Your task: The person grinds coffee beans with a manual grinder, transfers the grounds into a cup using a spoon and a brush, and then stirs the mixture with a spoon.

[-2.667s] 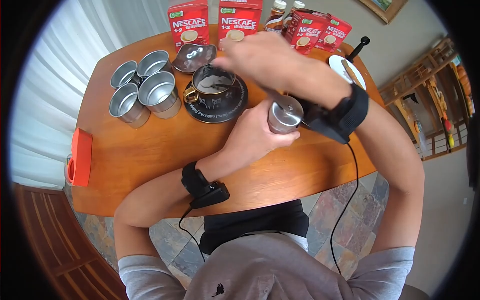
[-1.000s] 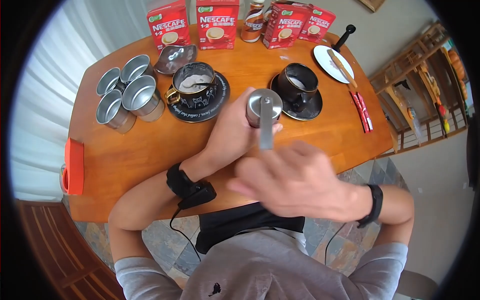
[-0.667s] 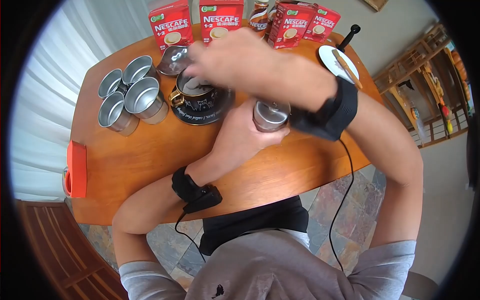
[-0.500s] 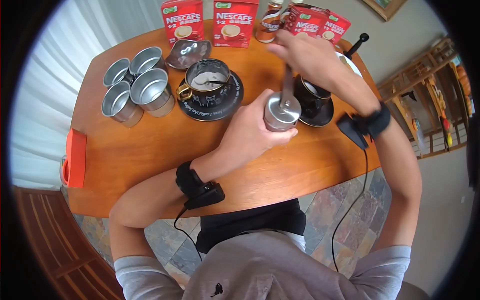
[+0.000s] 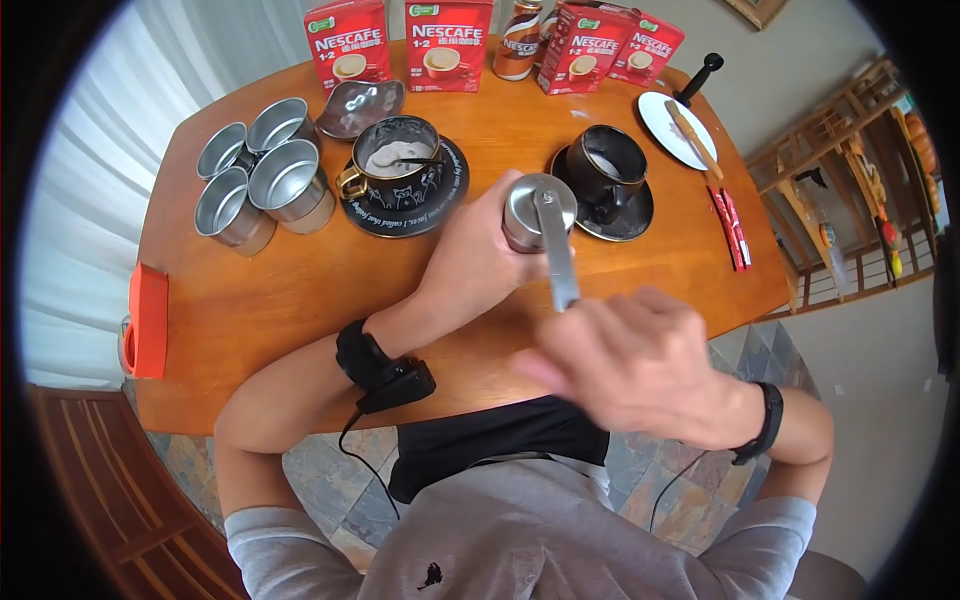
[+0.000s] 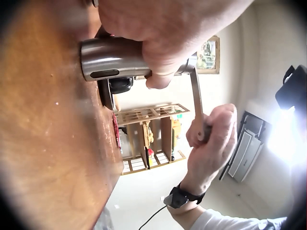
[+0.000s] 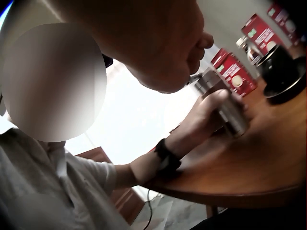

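Observation:
My left hand [image 5: 475, 250] wraps round the steel body of a manual coffee grinder [image 6: 115, 55], which stands upright on the table in the left wrist view. A flat metal crank [image 5: 560, 270] runs from its lid towards my body. At the crank's outer end my right hand [image 5: 640, 365] grips the knob, mostly hidden by the fingers; the left wrist view shows them curled round it. Left of the grinder is a black cup with a gold handle [image 5: 402, 190], holding pale powder and a dark spoon. A plain black cup [image 5: 607, 170] on a saucer stands to its right.
Several metal tins [image 5: 290, 190] cluster at left, beside a dark wavy dish [image 5: 360, 108]. Red Nescafe boxes [image 5: 447, 45] and a bottle [image 5: 517, 45] line the back. At right are a white plate [image 5: 655, 120] and red sachets [image 5: 730, 228]. An orange object [image 5: 150, 320] sits at the left edge.
My right hand has swung the crank round repeatedly, from the far side half a second ago to the near side now. The left hand keeps its grip on the grinder.

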Action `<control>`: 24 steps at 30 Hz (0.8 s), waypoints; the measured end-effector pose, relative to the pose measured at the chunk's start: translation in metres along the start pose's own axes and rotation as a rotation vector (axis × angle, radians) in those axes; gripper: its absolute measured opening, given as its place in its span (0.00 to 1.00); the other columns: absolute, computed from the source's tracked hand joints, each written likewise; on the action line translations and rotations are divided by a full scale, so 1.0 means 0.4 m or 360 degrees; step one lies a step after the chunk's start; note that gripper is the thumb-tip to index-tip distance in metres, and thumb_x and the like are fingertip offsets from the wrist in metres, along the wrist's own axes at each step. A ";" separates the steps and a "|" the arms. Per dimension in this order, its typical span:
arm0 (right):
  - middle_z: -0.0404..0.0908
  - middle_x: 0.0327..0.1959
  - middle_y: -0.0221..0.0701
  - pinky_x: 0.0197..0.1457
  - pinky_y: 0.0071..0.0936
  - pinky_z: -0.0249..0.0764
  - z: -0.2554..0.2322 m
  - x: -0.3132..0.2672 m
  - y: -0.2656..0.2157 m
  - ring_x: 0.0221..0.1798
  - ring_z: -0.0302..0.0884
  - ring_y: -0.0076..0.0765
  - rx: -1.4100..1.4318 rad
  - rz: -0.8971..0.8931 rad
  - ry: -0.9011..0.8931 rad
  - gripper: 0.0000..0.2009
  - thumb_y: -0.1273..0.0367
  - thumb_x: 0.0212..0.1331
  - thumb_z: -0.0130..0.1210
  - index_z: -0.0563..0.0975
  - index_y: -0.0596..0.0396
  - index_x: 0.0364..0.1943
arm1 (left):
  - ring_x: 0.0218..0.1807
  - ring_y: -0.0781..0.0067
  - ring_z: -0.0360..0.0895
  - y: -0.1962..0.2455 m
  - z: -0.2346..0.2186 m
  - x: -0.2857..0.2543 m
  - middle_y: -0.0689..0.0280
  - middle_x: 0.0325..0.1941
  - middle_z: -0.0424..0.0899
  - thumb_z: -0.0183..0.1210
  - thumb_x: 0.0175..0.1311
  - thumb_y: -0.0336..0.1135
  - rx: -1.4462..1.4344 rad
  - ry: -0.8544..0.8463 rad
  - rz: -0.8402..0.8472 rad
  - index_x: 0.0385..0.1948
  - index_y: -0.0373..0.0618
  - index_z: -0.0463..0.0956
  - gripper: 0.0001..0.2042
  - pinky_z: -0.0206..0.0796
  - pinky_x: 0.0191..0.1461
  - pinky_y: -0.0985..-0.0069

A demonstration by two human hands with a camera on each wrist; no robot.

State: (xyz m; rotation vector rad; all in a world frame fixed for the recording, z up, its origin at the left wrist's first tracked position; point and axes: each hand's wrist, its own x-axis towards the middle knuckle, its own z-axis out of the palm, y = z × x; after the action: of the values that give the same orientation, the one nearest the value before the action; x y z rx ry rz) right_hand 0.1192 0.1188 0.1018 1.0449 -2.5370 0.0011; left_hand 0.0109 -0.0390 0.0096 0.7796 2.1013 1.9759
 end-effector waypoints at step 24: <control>0.80 0.21 0.40 0.30 0.49 0.74 0.053 -0.032 0.278 0.26 0.81 0.58 -0.0075 0.0857 -0.0044 0.15 0.56 0.75 0.57 0.74 0.53 0.38 | 0.43 0.63 0.87 0.006 -0.002 0.005 0.57 0.41 0.88 0.77 0.54 0.35 0.0144 0.0076 0.0044 0.50 0.41 0.76 0.24 0.76 0.51 0.68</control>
State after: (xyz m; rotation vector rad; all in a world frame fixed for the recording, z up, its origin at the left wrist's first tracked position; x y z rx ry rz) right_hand 0.0445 0.2047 0.0939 0.3212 -2.7466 0.0751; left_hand 0.0096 -0.0386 0.0124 0.7891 2.2330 1.9434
